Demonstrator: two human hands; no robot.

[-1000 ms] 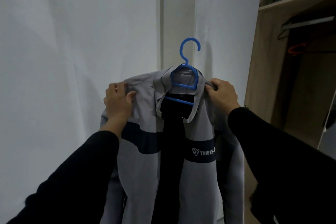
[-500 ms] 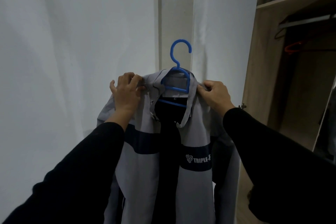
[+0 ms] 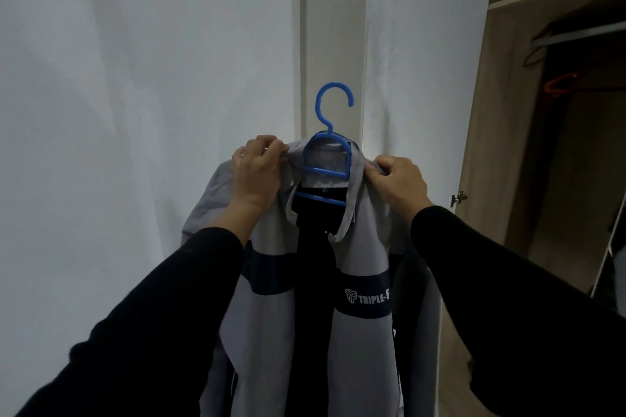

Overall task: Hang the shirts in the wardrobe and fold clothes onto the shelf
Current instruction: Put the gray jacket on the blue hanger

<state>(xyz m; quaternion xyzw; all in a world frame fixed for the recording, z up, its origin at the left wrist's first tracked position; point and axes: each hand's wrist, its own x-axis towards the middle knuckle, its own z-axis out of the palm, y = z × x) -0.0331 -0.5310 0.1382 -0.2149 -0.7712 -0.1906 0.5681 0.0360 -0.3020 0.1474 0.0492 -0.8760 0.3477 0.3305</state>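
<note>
Grey shirt on blue hanger, pinched at collar by left hand and right hand; not yet hung on wardrobe rail, far right.

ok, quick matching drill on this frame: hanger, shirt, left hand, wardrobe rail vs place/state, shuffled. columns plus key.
Column 1:
1. blue hanger
2. grey shirt
3. left hand
4. wardrobe rail

Column 2:
A. pinching the collar on the left side
B. upper right, under the wooden shelf
C. inside the shirt's neck, hook free in the air
D. draped on the hanger, front open

Pairs: 1-C, 2-D, 3-A, 4-B
</note>
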